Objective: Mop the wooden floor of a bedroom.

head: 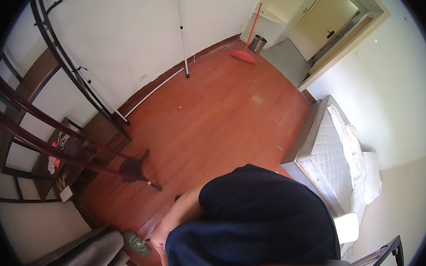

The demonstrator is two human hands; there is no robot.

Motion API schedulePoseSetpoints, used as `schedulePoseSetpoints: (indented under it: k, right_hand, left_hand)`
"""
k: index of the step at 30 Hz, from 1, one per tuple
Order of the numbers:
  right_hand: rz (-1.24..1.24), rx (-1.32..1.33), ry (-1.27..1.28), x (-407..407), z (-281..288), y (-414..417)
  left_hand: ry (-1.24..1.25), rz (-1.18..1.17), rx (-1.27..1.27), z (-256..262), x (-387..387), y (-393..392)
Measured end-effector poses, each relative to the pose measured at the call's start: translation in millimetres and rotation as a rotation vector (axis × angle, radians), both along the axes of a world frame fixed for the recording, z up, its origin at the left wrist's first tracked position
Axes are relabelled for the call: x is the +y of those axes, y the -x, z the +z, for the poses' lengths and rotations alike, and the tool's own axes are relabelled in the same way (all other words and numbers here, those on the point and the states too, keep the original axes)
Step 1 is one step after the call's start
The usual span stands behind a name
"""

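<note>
My left arm (pixel 181 211) bends at the elbow beside my dark blue shirt (pixel 261 210), which fills the lower middle of the head view. Neither of my hands is in view. Close to the left elbow, a green mop head (pixel 137 243) lies on the reddish-brown wood floor (pixel 205 122). A short piece of its handle shows before the arm hides the rest. Something reddish and blurred crosses the bottom edge, too close to make out.
A dark red wooden coat stand (pixel 53 146) rises at left before a shelf unit (pixel 99 136). White rack poles (pixel 183 43) stand by the wall. A red broom (pixel 244 56) and metal bin (pixel 258 43) are near the doorway. A mattress (pixel 332 162) lies right, a grey curtain (pixel 92 257) lower left.
</note>
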State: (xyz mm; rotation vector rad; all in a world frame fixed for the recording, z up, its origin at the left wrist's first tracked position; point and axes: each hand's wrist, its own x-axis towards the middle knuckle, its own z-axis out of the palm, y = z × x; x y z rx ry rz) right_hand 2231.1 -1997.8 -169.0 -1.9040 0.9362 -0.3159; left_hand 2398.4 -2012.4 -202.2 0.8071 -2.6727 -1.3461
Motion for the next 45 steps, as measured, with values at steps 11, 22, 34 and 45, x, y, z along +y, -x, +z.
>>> schedulePoseSetpoints:
  k: [11, 22, 34, 45]
  right_hand:
    - [0.058, -0.163, 0.247, -1.7, -62.6, -21.5]
    - [0.050, -0.024, 0.259, -5.6, -49.2, -119.7]
    - [0.038, 0.023, 0.199, -6.3, 43.8, -193.0]
    - [0.096, -0.045, 0.139, 41.5, 68.9, -204.3]
  left_hand:
    - [-0.004, -0.048, -0.010, 10.9, 3.3, 10.7]
    - [-0.015, 0.075, -0.010, 2.7, 28.0, -70.7]
    - [0.013, 0.071, 0.084, -5.2, 42.3, -142.3]
    - [0.086, -0.049, 0.125, -6.0, 21.9, -181.5]
